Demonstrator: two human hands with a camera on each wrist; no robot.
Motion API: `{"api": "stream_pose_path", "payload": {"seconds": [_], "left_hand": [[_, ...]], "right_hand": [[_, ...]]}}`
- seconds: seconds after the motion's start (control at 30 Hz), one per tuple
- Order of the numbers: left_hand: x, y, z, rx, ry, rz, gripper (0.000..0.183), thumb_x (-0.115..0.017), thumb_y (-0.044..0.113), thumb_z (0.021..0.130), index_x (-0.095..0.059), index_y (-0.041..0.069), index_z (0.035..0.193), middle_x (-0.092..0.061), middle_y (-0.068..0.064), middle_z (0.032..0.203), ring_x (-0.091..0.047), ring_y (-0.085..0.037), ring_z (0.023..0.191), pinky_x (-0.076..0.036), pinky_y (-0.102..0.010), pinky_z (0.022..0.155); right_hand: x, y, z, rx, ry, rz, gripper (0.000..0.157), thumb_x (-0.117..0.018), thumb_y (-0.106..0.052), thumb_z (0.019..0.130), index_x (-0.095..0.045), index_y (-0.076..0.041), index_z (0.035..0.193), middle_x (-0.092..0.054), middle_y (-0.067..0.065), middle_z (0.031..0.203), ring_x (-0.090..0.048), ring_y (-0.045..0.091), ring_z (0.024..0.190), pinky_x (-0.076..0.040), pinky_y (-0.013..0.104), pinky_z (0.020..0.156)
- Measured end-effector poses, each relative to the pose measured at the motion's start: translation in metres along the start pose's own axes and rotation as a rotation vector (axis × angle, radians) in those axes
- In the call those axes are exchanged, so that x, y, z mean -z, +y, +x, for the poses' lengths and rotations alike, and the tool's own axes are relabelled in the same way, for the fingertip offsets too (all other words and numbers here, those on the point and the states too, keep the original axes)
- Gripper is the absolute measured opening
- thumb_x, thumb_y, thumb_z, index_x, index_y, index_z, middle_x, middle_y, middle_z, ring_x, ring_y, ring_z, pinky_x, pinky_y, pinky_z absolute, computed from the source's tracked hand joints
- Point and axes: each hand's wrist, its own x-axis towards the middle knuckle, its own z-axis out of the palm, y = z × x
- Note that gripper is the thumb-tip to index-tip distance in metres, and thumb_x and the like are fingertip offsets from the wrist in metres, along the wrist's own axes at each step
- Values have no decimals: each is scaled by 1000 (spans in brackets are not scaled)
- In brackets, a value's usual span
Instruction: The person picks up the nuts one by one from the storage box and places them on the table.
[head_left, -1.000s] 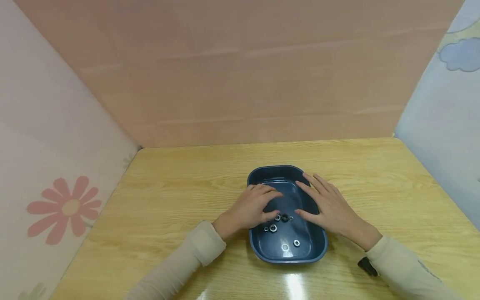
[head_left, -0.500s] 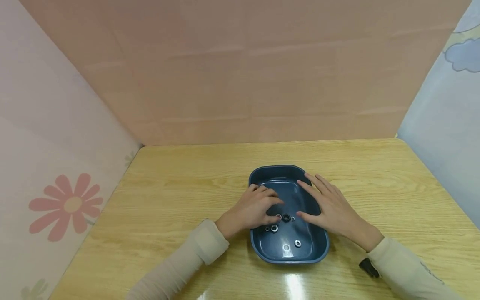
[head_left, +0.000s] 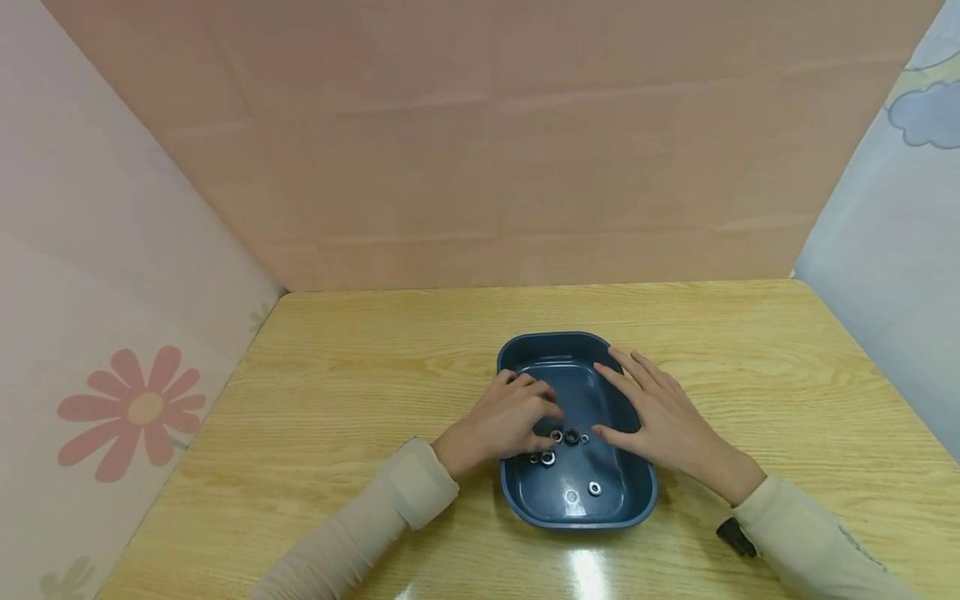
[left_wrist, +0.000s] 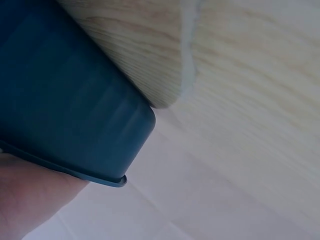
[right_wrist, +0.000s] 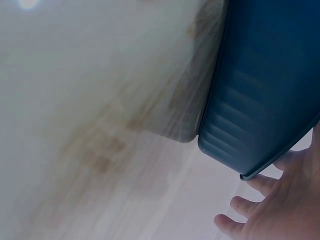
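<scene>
A dark blue plastic tray stands on the table, holding several small ring-shaped metal nuts. My left hand reaches over the left rim, its fingers loosely bent and thumb apart from the index finger. Right beside that thumb lies a silver nut, with a black nut to its right. Nearer me are a larger silver nut and a lone nut. Over the right rim, my right hand spreads its fingers. Both wrist views show the tray's outer wall with a hand at its rim.
The wood-grain table extends on both sides of the tray. A pinkish-brown panel rises behind it, with a flower-patterned wall at left and a pale blue wall at right. A small black object shows beside the right sleeve.
My left index finger has bent down closer to the thumb, and the thumb has shifted slightly toward me. My right hand and the nuts stay nearly as they were.
</scene>
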Motion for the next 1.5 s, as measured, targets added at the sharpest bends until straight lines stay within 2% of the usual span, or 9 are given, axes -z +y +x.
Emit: {"api": "stream_pose_path", "payload": {"seconds": [0.33,0.57,0.77,1.0,1.23,1.5], "left_hand": [[1,2,0,-6,-22,28,27,-66,49,77,-65,44,104,-61,10,113,-52,-13,103,-37,-36,85],[1,5,0,-10,-23,71,25,-67,48,76,-66,43,101,-62,10,108,-52,-12,96,-37,-33,78],[3,5,1,-68,-48,100,24,-67,44,78,-68,38,101,-65,14,100,-53,-10,88,-41,-30,78],[3,5,2,-105,-73,91,26,-68,43,78,-68,35,103,-66,15,94,-50,-9,81,-40,-27,75],[1,3,2,-102,-47,20,19,-68,36,80,-70,33,99,-68,17,93,-46,-7,76,-36,-25,70],[0,-1,0,-95,53,-123,17,-66,31,81,-69,30,98,-67,18,92,-42,-5,74,-33,-21,68]], "right_hand": [[0,-1,0,-42,-36,21,83,-61,-61,75,-32,-21,142,-19,8,153,-20,40,137,-23,64,99],[1,-3,0,-46,-37,21,82,-61,-60,75,-32,-21,142,-19,8,153,-20,40,137,-23,64,100],[1,-4,0,-31,-32,21,82,-60,-60,76,-33,-20,142,-19,8,152,-20,39,137,-23,62,101],[0,-3,-1,-37,-30,24,82,-60,-60,76,-33,-20,142,-19,8,152,-20,38,137,-23,61,101],[0,-4,0,-33,-18,10,82,-61,-60,75,-35,-19,141,-21,9,152,-22,40,136,-25,64,99],[0,-3,-1,-35,-27,22,82,-60,-60,76,-33,-18,142,-19,9,152,-20,39,137,-24,63,100]]}}
